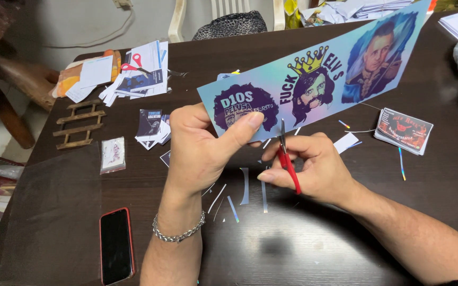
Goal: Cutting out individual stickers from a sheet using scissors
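Over a dark wooden bench [345, 222], I watch the left hand [200, 151] pinch the lower left end of a long printed sticker sheet [314, 79], thumb on top and fingers clamped beneath, holding it up off the bench so that it slants away toward the upper right. The right hand [319, 169] has its fingers closed through the handles of red scissors [287, 159], whose blades meet the sheet's lower edge between two of the printed portraits.

I judge the sheet light, thin and glossy: stiff enough to hold its length in the air, but ready to bend or crease if gripped hard, and likely slippery under the thumb. The best hold looks to be close beside the cut line, where the left hand already is, so that the edge does not flap against the blades.

Thin shiny offcut strips [239, 196] lie scattered on the bench below the hands. A stack of printed cards [404, 130] sits near on the right; a smaller pile of cut stickers [152, 127] and a single bagged sticker [113, 154] lie to the left. A black phone in a red case [115, 246] rests near the left forearm beside a clear plastic sheet [54, 206]. A second pair of red scissors [133, 64] lies on papers well apart at the far left, near a small wooden rack [79, 124]. Nothing blocks the cut.
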